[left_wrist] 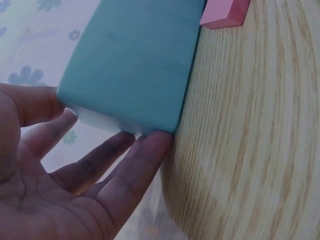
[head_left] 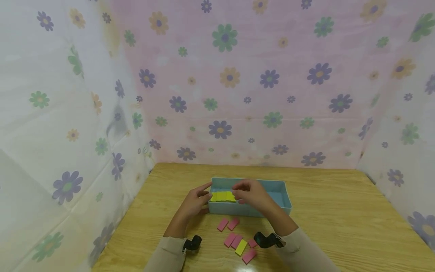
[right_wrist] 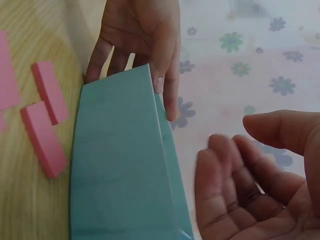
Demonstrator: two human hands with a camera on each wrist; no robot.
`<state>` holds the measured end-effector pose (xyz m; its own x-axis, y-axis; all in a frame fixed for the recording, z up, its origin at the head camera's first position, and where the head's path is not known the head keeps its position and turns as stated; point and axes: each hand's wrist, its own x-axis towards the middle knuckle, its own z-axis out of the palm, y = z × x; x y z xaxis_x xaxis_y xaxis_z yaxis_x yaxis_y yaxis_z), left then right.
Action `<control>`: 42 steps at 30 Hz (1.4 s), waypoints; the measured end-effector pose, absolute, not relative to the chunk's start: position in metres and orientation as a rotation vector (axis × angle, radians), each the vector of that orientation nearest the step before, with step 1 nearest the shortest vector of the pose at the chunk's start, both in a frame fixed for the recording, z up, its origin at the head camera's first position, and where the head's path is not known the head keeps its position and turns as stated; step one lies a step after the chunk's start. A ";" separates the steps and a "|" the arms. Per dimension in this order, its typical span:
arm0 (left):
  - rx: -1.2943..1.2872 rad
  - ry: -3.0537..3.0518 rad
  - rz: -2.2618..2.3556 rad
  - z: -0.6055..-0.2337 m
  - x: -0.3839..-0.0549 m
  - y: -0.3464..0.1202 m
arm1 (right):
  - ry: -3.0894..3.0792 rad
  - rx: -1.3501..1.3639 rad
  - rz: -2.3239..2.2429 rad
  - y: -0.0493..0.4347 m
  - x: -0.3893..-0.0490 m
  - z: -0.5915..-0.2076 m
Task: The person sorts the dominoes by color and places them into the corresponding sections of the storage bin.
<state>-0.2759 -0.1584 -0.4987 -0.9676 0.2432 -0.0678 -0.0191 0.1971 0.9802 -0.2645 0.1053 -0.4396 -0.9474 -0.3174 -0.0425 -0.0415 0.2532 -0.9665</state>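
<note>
A light blue rectangular box (head_left: pixel 238 207) stands on the table, with a row of yellow tiles (head_left: pixel 222 196) inside its left part. At the box's left end, my left hand (head_left: pixel 195 202) rests its fingertips on the end wall, thumb at the upper front corner. My right hand (head_left: pixel 251 194) hovers over the middle of the box near the right end of the yellow row. In the right wrist view its fingers (right_wrist: pixel 220 175) are loosely bent, with the thumb apart and nothing between them. That hand covers part of the box's inside in the head view.
Several pink tiles (head_left: pixel 222 224) lie scattered on the wooden table (head_left: pixel 333 211) in front of the box. One yellow tile (head_left: pixel 241 248) lies among them. Flower-printed cloth (head_left: pixel 244 113) encloses the back and both sides.
</note>
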 end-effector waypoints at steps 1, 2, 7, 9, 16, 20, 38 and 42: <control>0.219 2.261 1.856 -0.499 -0.276 -0.158 | 2.293 -0.348 -1.778 0.109 -0.261 -0.441; 0.214 2.261 1.854 -0.499 -0.276 -0.157 | 2.290 -0.359 -1.796 0.114 -0.257 -0.442; 0.197 2.270 1.846 -0.499 -0.276 -0.154 | 2.291 -0.392 -1.798 0.133 -0.239 -0.447; 0.193 2.268 1.847 -0.499 -0.276 -0.154 | 2.284 -0.417 -1.776 0.140 -0.234 -0.449; 0.166 2.254 1.844 -0.496 -0.277 -0.153 | 2.302 -0.518 -1.626 0.157 -0.221 -0.462; 0.178 2.249 1.850 -0.495 -0.278 -0.153 | 2.272 -0.510 -1.602 0.161 -0.217 -0.470; 0.164 2.248 1.838 -0.494 -0.277 -0.159 | 2.464 -0.600 -1.302 0.150 -0.211 -0.486; 0.172 2.240 1.840 -0.495 -0.276 -0.159 | 2.509 -0.634 -1.220 0.142 -0.206 -0.488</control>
<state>-0.2762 -0.1589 -0.4947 -0.9650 0.2391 -0.1076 -0.0591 0.2012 0.9778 -0.2057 0.1419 -0.4876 -0.8646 -0.4991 -0.0578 -0.2625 0.5469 -0.7949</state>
